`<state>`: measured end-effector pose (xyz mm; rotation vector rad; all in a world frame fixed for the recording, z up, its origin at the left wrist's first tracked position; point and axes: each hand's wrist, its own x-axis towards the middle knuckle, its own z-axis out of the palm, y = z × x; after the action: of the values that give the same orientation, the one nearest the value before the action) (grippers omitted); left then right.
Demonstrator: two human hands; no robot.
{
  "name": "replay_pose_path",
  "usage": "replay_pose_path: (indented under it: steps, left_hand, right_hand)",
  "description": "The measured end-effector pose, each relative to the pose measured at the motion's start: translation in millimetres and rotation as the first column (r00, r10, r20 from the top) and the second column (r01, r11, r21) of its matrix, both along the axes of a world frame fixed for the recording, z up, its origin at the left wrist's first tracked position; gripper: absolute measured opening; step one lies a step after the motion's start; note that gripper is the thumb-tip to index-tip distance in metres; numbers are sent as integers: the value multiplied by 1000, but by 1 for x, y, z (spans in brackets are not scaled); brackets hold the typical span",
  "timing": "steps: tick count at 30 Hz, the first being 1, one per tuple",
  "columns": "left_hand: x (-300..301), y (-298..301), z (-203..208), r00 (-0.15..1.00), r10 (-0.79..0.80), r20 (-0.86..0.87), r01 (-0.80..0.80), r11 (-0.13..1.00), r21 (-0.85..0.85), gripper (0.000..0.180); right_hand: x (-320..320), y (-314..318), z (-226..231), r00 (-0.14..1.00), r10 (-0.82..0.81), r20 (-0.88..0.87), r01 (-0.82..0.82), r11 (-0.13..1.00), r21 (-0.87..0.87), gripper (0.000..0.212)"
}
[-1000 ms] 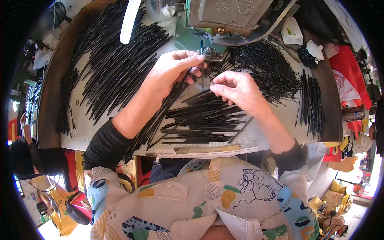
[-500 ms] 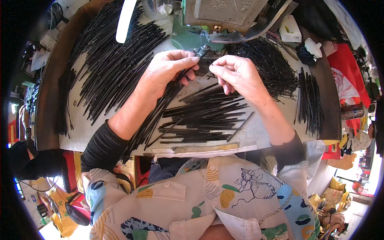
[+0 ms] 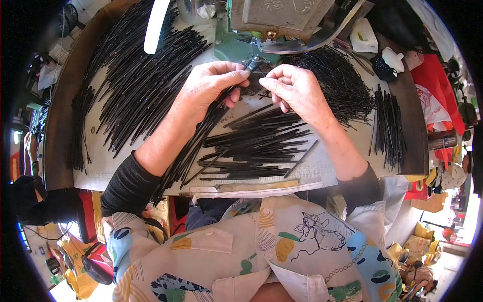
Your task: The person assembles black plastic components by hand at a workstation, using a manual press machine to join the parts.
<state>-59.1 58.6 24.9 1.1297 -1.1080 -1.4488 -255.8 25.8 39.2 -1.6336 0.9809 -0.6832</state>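
Bright overall, with white glare at the right and bowed, blackened edges.

A cream button-front shirt [image 3: 241, 246], printed with blue, green and mustard shapes, meets snug black fabric sleeves [image 3: 132, 183].

Pale worktable [image 3: 322, 168] with brown raised rim [image 3: 56, 136] across centre, bright opening [image 3: 472, 194] far right, possibly window or doorway, washed-out floor [image 3: 445, 274] lower right
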Motion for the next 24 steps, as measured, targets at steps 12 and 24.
replay_pose_path:
  steps: [12,24]
  left_hand:
    - [1,-2,3,999,22,44,-18,996,-87,16]
    - [3,-17,2,998,49,26,-46,995,-88,20]
  right_hand:
    - [4,-5,0,998,-24,62,23,999,26,21]
    - [8,-14,-2,990,-36,138,27,997,68,21]
